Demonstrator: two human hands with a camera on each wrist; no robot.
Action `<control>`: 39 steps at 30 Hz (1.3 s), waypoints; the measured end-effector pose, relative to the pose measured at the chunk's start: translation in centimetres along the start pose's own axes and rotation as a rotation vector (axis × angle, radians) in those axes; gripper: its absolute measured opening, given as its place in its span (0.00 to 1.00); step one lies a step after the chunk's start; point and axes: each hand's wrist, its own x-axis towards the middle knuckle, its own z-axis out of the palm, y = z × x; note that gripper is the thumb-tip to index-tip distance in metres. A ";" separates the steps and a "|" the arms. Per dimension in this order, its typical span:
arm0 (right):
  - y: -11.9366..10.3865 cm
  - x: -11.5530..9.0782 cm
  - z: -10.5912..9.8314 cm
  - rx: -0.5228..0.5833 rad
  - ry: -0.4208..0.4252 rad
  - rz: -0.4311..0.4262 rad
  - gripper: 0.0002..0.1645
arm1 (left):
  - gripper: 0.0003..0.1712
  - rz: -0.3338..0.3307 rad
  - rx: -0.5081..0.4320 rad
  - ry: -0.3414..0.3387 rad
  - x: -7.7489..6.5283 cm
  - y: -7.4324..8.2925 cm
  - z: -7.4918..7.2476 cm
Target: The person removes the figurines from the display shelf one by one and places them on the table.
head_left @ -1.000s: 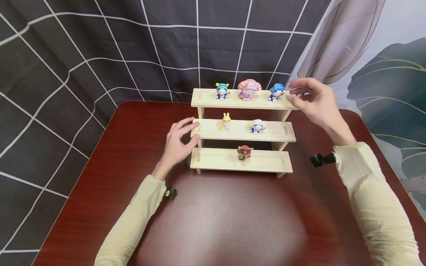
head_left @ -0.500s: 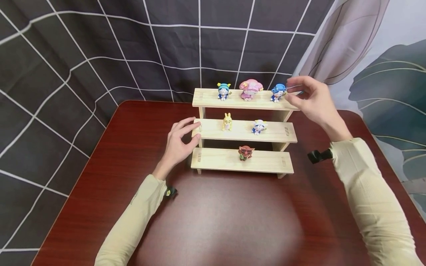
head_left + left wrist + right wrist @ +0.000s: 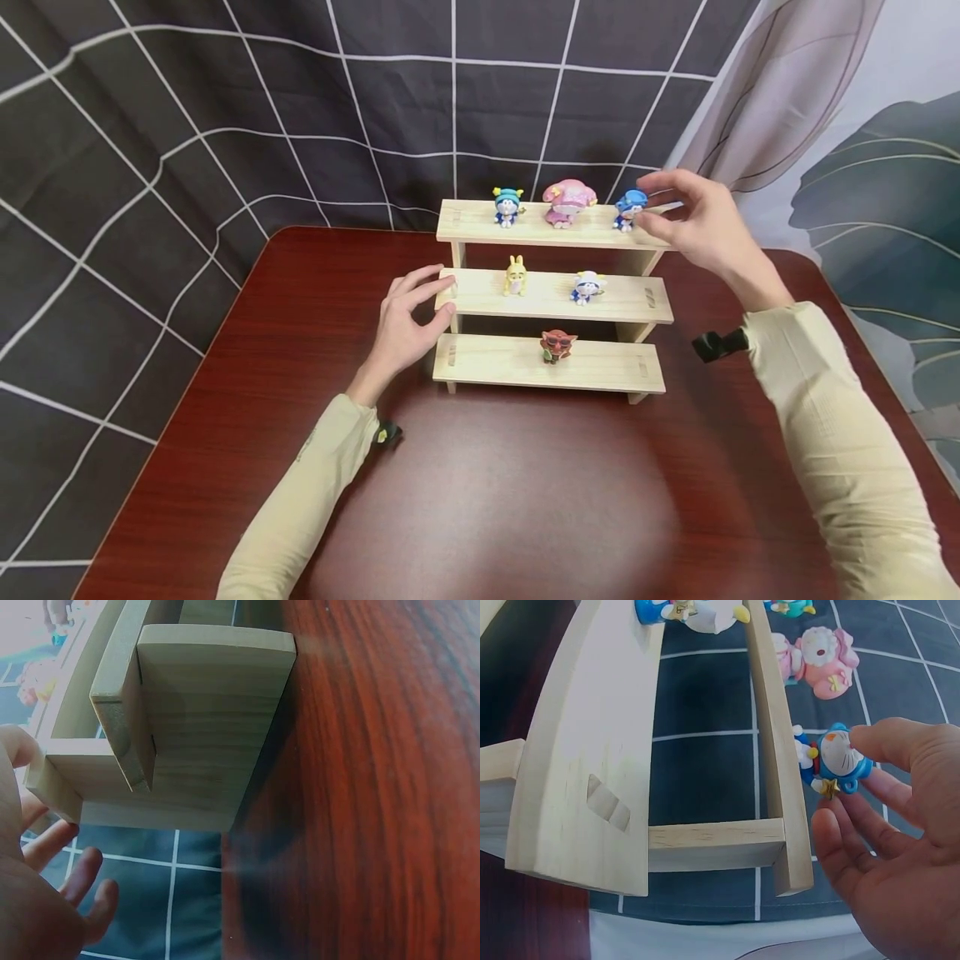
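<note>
A three-tier wooden display stand (image 3: 525,293) stands on the table. On its top tier are a blue figurine in a teal hat (image 3: 507,207), a pink figurine (image 3: 570,204) and a blue cat figurine (image 3: 628,210) at the right. My right hand (image 3: 697,221) pinches the blue cat figurine by its head, with the thumb in front and fingers behind in the right wrist view. The figurine is upright over the tier. My left hand (image 3: 405,329) grips the left end of the middle tier, thumb at the front edge, index finger at the back.
The middle tier carries a yellow rabbit figurine (image 3: 515,277) and a white-hatted figurine (image 3: 586,288). A reddish-brown figurine (image 3: 557,346) wearing sunglasses sits on the bottom tier. Behind the dark red table (image 3: 495,483) hangs a black curtain with white grid lines (image 3: 375,100).
My right hand has moved left along the top tier, from beside the blue cat figurine to its head. My left hand has kept its place on the stand.
</note>
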 end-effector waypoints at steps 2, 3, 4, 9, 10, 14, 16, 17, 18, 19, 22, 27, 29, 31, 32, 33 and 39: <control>0.0 0.1 0.0 -0.008 0.000 -0.002 0.25 | 0.21 0.003 -0.002 0.005 0.0 0.0 0.0; 0.0 0.2 0.0 -0.008 -0.001 -0.003 0.25 | 0.21 0.004 -0.002 0.003 0.0 0.0 0.0; 0.0 0.2 0.1 -0.006 -0.004 -0.004 0.25 | 0.21 0.006 -0.001 0.004 0.0 -0.1 0.0; 0.0 0.5 0.0 -0.023 -0.020 -0.001 0.26 | 0.21 0.003 0.003 0.003 0.0 -0.2 0.1; 0.1 0.6 0.0 -0.029 -0.026 0.001 0.26 | 0.20 0.002 0.004 0.003 0.0 -0.2 0.1; 0.1 0.8 0.0 -0.044 -0.050 0.013 0.27 | 0.20 0.010 0.002 0.008 0.1 -0.2 0.1; 0.1 0.8 0.0 -0.043 -0.058 0.013 0.27 | 0.20 0.011 0.003 0.009 0.1 -0.2 0.1; 0.0 0.9 0.0 -0.039 -0.060 0.011 0.26 | 0.20 0.011 0.002 0.010 0.1 -0.2 0.1; 0.0 0.9 0.0 -0.036 -0.063 0.008 0.26 | 0.20 0.010 0.002 0.012 0.1 -0.2 0.2; 0.0 0.9 0.0 -0.031 -0.066 0.004 0.26 | 0.21 0.009 0.004 0.010 0.1 -0.2 0.1; 0.0 0.9 0.0 -0.023 -0.070 -0.002 0.25 | 0.21 0.007 0.000 0.013 0.1 -0.2 0.2; 0.1 0.9 0.1 -0.013 -0.066 -0.007 0.24 | 0.20 0.007 0.006 0.016 0.1 -0.3 0.2; 0.2 1.0 0.2 -0.002 -0.062 -0.009 0.24 | 0.20 0.007 0.007 0.017 0.1 -0.3 0.2; 0.2 1.0 0.2 0.006 -0.057 -0.010 0.23 | 0.20 0.008 0.008 0.018 0.0 -0.2 0.2; 0.3 1.0 0.3 0.008 -0.054 -0.009 0.23 | 0.20 0.007 0.006 0.015 0.0 -0.2 0.2; 0.3 1.0 0.3 0.010 -0.051 -0.007 0.23 | 0.20 0.008 0.005 0.014 0.0 -0.2 0.1; 0.5 0.9 0.3 0.029 -0.042 -0.003 0.22 | 0.20 0.008 0.007 0.011 0.1 -0.2 0.1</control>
